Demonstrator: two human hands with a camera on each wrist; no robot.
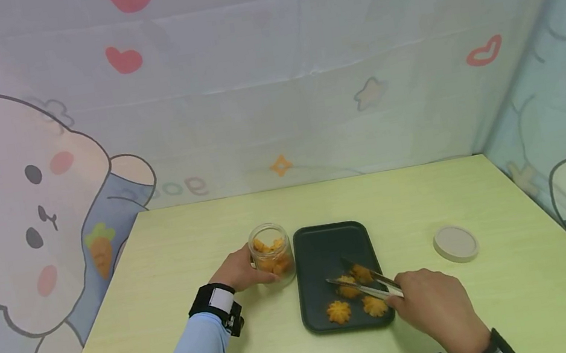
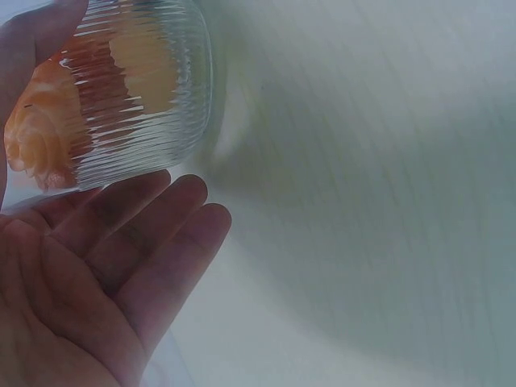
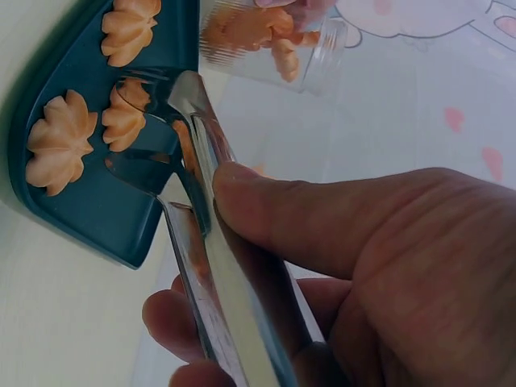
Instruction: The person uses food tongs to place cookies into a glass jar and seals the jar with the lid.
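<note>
Metal tongs (image 3: 242, 306) between gripping fingers (image 3: 171, 324) of right hand (image 1: 437, 309), glass jar (image 1: 271, 254) in thumb-and-finger hold of left hand (image 1: 239, 271)

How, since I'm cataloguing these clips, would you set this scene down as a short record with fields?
Left hand: holds a glass jar
Jar state: uncovered, cookies inside
Right hand: holds metal tongs
Tongs state: arms apart over the tray; any grip on a cookie unclear
Tray contents: four flower-shaped cookies
Lid: round, pale, on the table, right of the tray
</note>
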